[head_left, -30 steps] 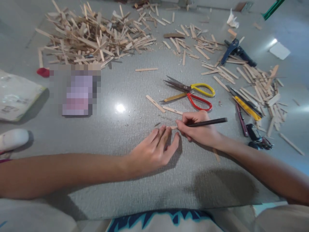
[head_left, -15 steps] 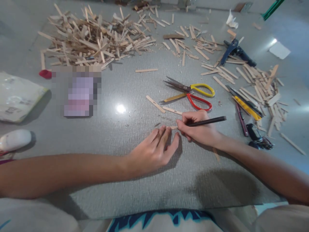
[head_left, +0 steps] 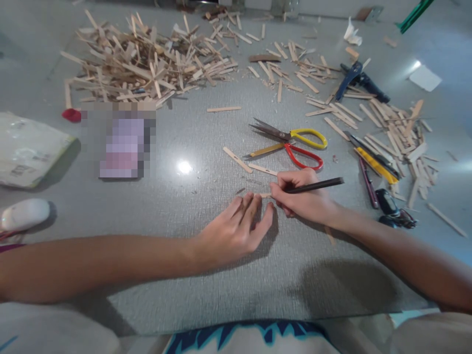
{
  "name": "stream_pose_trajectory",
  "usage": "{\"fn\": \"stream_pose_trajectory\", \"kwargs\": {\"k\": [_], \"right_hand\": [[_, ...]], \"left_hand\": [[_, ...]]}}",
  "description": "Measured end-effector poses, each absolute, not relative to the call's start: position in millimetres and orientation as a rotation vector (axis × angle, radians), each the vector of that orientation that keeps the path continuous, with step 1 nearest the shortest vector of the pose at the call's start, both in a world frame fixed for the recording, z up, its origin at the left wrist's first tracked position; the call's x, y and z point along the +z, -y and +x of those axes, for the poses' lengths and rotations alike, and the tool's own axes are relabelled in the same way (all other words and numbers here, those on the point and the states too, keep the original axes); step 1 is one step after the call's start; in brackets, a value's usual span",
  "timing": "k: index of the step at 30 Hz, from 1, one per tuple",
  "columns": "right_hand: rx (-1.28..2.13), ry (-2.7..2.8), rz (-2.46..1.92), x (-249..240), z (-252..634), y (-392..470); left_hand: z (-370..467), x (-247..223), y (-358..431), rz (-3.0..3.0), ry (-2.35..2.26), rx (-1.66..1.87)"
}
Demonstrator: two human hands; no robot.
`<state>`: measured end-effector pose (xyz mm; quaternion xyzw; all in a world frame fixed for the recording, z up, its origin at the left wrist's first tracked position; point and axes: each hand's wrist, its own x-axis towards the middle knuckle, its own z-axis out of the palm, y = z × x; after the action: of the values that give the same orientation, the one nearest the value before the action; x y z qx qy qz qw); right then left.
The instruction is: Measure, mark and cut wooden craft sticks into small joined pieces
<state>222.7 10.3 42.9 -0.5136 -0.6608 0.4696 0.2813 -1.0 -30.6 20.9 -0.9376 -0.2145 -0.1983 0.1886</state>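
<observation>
My right hand [head_left: 300,194] is closed around a black pen [head_left: 319,185], its tip hidden by the fingers over a small wooden stick [head_left: 265,195]. The fingertips of my left hand [head_left: 239,223] press on the left end of that stick, with the thumb spread apart from the fingers. Just above my hands lie two more sticks, one slanting [head_left: 237,159] and one partly behind my right hand [head_left: 262,169]. Scissors [head_left: 285,135] with one yellow and one red handle rest beyond them, beside a thin yellowish pointed tool [head_left: 266,150].
A big heap of wooden sticks [head_left: 147,64] covers the back left. More sticks [head_left: 398,128] lie at the right with a yellow cutter [head_left: 379,164], keys [head_left: 405,218] and a dark blue tool [head_left: 350,81]. At the left are a plastic bag [head_left: 29,150] and a white mouse [head_left: 25,214].
The camera view has shifted very slightly. Both hands, the pen and the stick stay in nearly the same place.
</observation>
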Motion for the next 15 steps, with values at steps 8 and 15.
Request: {"fn": "stream_pose_trajectory", "kwargs": {"k": [8, 15], "right_hand": [[1.281, 1.741, -1.407, 42.4, 222.1, -9.8], [1.383, 1.621, -1.374, 37.4, 226.0, -9.4]], "left_hand": [[-2.1, 21.0, 30.3, -2.62, 0.611, -0.535], [-4.0, 17.6, 31.6, -2.685, 0.613, -0.559]]}}
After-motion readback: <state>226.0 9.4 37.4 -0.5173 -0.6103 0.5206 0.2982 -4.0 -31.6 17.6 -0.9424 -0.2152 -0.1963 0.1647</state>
